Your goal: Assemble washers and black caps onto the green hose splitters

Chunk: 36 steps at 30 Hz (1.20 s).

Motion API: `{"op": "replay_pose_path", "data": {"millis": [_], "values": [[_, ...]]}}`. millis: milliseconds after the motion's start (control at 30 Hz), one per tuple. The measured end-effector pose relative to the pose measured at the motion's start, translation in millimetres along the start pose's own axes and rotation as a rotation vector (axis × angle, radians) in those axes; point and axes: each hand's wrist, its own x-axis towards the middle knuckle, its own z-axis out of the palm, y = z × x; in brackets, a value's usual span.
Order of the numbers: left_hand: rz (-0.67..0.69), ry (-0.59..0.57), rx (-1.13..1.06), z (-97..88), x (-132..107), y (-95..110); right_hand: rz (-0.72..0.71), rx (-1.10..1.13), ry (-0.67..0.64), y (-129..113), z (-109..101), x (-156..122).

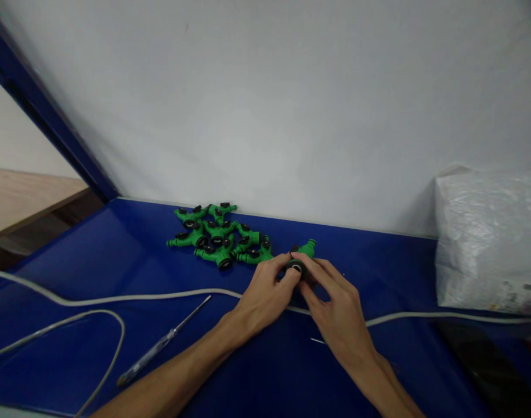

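Note:
Between my two hands is a green Y-shaped hose splitter with a round black collar facing me. My left hand grips it from the left, its thumb at the collar's opening. From the right, my right hand closes its fingers and thumb around the same splitter. Fingers cover much of the part. Left of my hands, several similar green splitters with black valve levers lie grouped on the blue table.
A screwdriver with a clear handle lies left of my forearms. A white cable crosses the table behind my wrists. At right stand a plastic-wrapped package and a dark flat object. A pale wall rises behind.

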Motion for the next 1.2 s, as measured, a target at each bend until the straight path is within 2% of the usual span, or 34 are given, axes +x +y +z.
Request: {"op": "replay_pose_path", "data": {"millis": [100, 200, 367, 467, 700, 800, 900, 1067, 1200], "values": [[-0.011, -0.014, -0.022, -2.5, 0, 0, 0.056, 0.042, -0.002, -1, 0, 1], [-0.054, -0.046, -0.093, -5.3, 1, -1, 0.174, 0.152, 0.002, -3, 0, 3], [-0.248, -0.039, -0.462, -5.3, 5, -4, 0.435, 0.339, 0.007, -6, -4, 10], [-0.301, -0.033, -0.532, -3.7, 8, -3, 0.5, 0.459, -0.004, -9, -7, 12], [-0.277, 0.053, -0.448, -2.9, 10, 0, 0.503, 0.68, -0.111, -17, -11, 13], [-0.249, 0.064, -0.408, -3.0, 9, 0, 0.498, 0.766, -0.093, -15, -11, 13], [-0.204, 0.025, -0.38, -1.6, 7, 2, 0.507, 0.811, -0.046, -12, -10, 13], [-0.118, -0.015, -0.324, -0.4, 6, 2, 0.538, 0.797, 0.03, -9, -14, 17], [-0.04, -0.007, -0.169, -5.2, 5, -1, 0.485, 0.635, 0.004, -6, -17, 20]]}}
